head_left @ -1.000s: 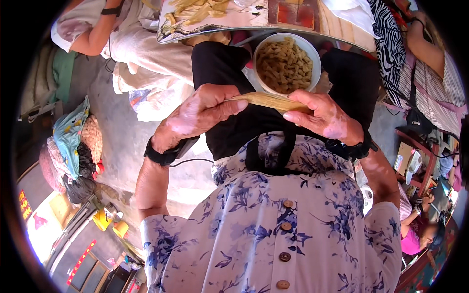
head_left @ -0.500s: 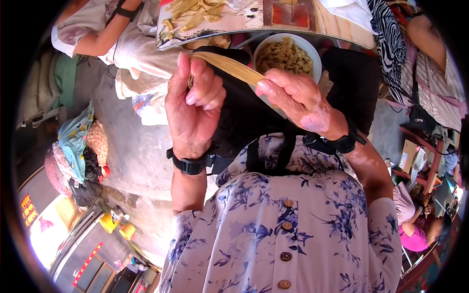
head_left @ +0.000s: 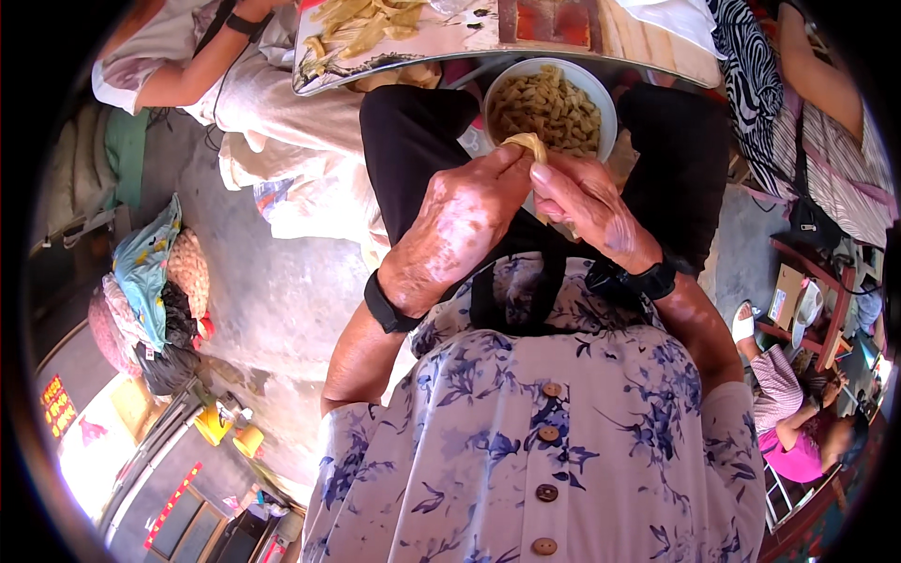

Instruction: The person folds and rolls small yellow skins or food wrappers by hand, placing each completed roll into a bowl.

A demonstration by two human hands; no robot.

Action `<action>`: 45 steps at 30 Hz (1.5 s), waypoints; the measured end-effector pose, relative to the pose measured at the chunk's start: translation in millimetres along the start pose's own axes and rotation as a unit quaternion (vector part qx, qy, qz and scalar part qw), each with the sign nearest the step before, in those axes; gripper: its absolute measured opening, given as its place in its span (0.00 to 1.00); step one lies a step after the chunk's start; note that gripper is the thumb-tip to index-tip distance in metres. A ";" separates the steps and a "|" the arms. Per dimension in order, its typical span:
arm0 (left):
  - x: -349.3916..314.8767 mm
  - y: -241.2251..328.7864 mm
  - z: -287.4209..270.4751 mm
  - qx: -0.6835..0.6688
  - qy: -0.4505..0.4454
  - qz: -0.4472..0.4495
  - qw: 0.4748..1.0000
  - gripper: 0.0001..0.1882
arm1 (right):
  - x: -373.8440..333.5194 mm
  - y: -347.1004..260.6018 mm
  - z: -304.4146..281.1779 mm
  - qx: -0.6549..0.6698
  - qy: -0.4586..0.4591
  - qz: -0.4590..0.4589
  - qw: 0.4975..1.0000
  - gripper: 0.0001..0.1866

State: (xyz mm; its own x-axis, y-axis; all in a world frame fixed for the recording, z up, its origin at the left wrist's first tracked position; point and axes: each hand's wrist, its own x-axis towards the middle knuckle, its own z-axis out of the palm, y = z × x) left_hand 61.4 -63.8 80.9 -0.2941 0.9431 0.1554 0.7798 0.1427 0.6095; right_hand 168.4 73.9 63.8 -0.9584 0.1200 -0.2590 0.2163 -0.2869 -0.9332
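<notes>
A tan, ribbon-like strip (head_left: 526, 141) is folded into a loop between my two hands. My left hand (head_left: 460, 220) turns its back upward, its fingers closed on one end of the strip. My right hand (head_left: 587, 202) pinches the other part between thumb and fingers, and a short tail hangs below. Both hands meet just in front of a white bowl (head_left: 610, 117) between my knees. Inside it lie many small, twisted, tan-green pieces (head_left: 544, 103). My left fingertips are partly hidden behind the hand.
Beyond the bowl is a table (head_left: 450, 42) with long flat strips (head_left: 380, 28) and a reddish square panel (head_left: 549, 26). People sit close on both sides. Bags (head_left: 150, 272) are piled on the floor at left; a wooden rack (head_left: 817, 300) stands at right.
The strip was stretched between my raised left hand and my right hand. Now my left hand has turned over and moved right to meet the right hand, and the strip is looped.
</notes>
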 end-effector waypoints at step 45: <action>-18.2 -2.3 25.3 -0.666 0.201 -0.255 0.672 0.07 | -1.3 15.0 21.2 -0.202 0.065 -0.191 0.958 0.08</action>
State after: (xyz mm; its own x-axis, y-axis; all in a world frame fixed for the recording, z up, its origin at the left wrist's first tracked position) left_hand 79.0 -73.7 56.9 -0.6696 0.6778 -0.3037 -0.5859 -0.2307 0.7769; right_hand 169.0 49.3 55.4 -0.9562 0.2687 0.1163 -0.0659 0.1894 -0.9797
